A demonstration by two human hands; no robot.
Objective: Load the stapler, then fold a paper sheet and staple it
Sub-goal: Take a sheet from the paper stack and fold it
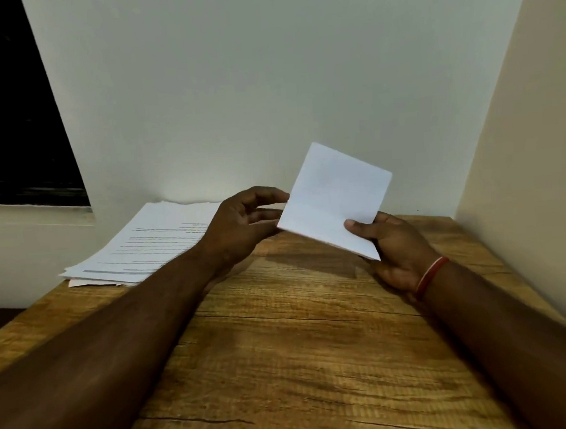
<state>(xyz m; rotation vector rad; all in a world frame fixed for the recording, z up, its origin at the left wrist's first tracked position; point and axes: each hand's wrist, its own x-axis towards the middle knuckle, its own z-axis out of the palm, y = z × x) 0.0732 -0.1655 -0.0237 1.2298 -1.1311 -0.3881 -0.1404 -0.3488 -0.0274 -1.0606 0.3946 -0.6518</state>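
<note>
On the near stretch of the bench (284,363) I see only wood grain and the two forearms reaching in. Farther in, I have the right hand (393,250), a red band (431,273) at its wrist, gripping the folded sheet (333,198) at its lower right corner. The thumb lies on the front face and the other fingers (383,216) are tucked behind. That corner grip, I judge, carries the paper while leaving the rest free to work on.

The sheet is held up off the bench, tilted so its face turns toward me, with a faint crease running across it. The left hand (242,223) sits at its left edge with curled fingers (270,193) meeting the paper. I cannot tell whether they pinch it or only steady it. My guess is that they are there to square the edges or press the fold.

Beyond the left hand a stack of printed sheets (144,246) lies against the wall (267,82), out of the working space. A dark window (13,114) fills the far left. No stapler is in view, so the stapling looks not yet done.
</note>
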